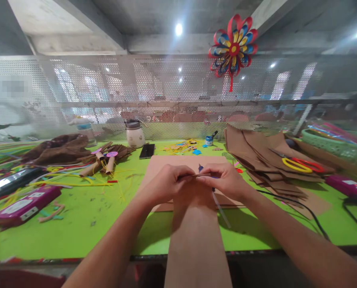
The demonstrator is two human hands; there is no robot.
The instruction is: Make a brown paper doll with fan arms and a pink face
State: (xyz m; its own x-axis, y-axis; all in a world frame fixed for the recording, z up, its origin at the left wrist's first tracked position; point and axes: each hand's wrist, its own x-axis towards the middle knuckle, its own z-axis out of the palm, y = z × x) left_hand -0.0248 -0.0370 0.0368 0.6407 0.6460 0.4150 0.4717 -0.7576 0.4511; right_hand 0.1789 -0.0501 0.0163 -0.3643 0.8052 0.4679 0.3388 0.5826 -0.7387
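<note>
A long strip of brown paper runs from my fingers down over the table's front edge toward me. My left hand pinches its far end on the left, thumb below and fingers on top. On the right, my right hand pinches the same end, which looks folded or rolled over between the fingertips. Under my hands lies a larger pinkish-brown sheet. Beside the right hand a hot glue gun is partly hidden, and a clear glue stick sticks out toward me.
A stack of brown paper with red-and-yellow scissors lies right. Purple boxes stand at both sides. Rolled paper pieces, a phone, a white jar and a blue paint pot sit farther back. A black cable crosses the right.
</note>
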